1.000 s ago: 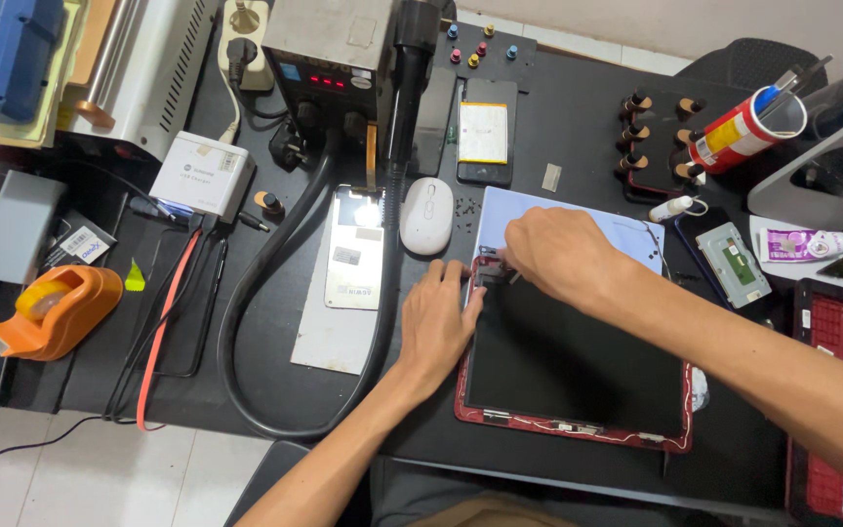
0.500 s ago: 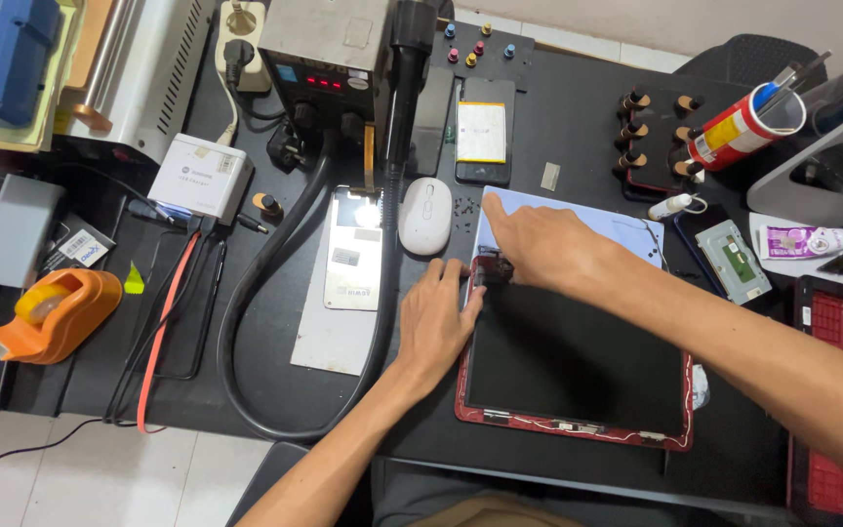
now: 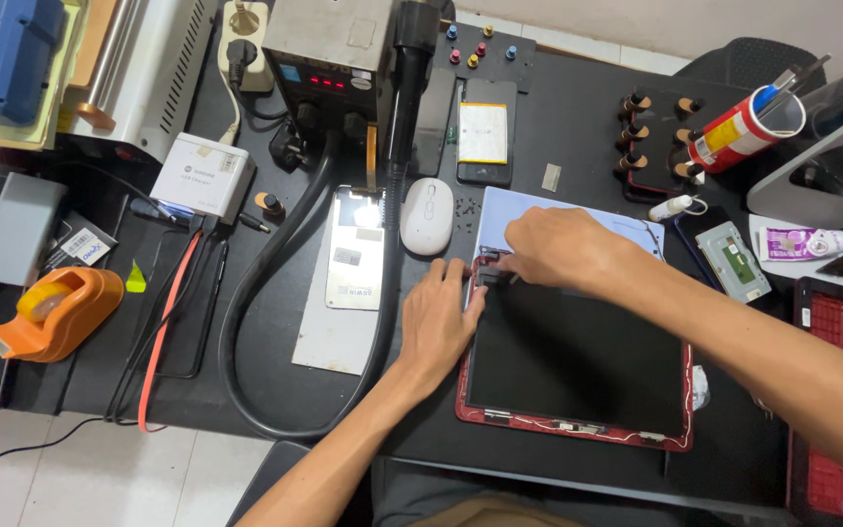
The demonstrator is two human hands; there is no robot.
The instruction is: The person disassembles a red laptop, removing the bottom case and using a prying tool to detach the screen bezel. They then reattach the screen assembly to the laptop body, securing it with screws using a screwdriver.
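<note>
Head view: my left hand (image 3: 438,330) lies flat, pinning the red-framed panel (image 3: 578,366) at its far-left corner, near the worktop's middle. My right hand (image 3: 560,250) pinches sth small there; long axis runs left-right.

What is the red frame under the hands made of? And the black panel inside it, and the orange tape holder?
The red frame looks like glossy moulded plastic, thin-edged. The black panel looks like matte glass or plastic film, flat with a dull sheen; which one is unclear. The orange tape holder looks like smooth, rounded plastic.
</note>
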